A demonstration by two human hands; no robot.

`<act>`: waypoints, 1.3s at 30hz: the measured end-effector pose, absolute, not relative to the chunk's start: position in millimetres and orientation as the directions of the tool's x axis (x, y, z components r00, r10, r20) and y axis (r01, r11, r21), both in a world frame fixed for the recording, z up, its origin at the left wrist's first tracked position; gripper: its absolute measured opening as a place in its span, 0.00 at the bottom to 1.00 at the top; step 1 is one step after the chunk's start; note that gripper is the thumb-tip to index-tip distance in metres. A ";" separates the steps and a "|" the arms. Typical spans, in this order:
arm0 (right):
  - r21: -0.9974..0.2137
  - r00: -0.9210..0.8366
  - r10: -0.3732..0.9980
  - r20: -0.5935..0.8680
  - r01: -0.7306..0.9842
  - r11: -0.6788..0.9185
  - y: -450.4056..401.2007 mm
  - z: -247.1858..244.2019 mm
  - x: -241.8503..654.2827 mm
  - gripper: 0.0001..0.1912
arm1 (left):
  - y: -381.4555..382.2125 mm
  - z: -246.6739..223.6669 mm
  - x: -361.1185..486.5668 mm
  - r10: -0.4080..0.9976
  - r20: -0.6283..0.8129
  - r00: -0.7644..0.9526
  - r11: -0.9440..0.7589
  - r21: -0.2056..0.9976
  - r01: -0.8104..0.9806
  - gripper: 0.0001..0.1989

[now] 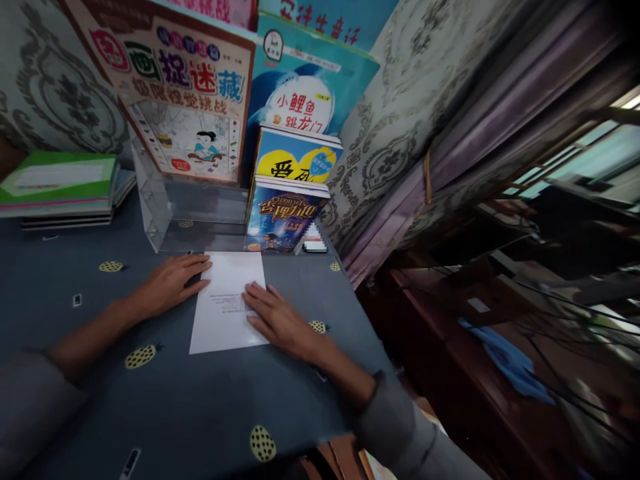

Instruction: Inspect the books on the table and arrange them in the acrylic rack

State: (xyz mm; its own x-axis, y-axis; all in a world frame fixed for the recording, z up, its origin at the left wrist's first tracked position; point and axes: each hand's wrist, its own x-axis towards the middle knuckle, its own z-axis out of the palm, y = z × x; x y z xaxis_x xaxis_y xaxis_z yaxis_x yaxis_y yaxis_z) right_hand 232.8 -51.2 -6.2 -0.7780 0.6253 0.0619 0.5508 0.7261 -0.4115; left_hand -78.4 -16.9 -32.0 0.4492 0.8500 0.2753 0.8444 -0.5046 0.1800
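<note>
A white sheet of paper [227, 330] with a few lines of small print lies flat on the dark blue tablecloth, in front of a clear book stand. My left hand [173, 283] rests at the sheet's upper left edge, its fingers stretched out and the tips touching the paper. Over the right edge lies my right hand [283, 320], palm down with fingers extended on the sheet. Neither hand grips anything. The part of the paper under my right fingers is hidden.
The clear stand [200, 203] holds several upright picture books, including a brown-bordered one [190, 100] and a dark blue one [283, 213]. Stacked notebooks [60, 183] sit at the back left. To the right are a curtain [395, 180] and a blue cloth [505, 360].
</note>
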 end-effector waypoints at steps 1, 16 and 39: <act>-0.403 -0.761 0.646 0.058 0.574 0.713 -39.9 -7.1 231.3 0.27 | -16.9 -32.2 -78.5 0.846 0.281 0.453 -0.509 0.172 0.844 0.36; -0.251 -0.672 0.724 0.156 0.682 0.687 -12.7 -20.6 234.4 0.27 | -30.9 -29.5 -77.2 0.831 0.244 0.500 -0.551 0.229 0.803 0.29; -0.115 -0.794 0.402 0.456 0.396 0.911 -188.0 -52.2 254.5 0.21 | -125.2 -23.2 -64.3 0.706 0.288 0.647 -0.708 0.280 0.648 0.22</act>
State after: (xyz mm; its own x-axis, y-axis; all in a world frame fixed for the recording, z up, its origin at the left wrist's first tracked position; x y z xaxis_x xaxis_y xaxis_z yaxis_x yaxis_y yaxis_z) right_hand 254.5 -188.0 -52.2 -0.7941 0.4022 0.4557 0.3956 0.9112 -0.1148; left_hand -64.3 -125.2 -23.2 0.6469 0.7060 0.2884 0.6482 -0.7082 0.2797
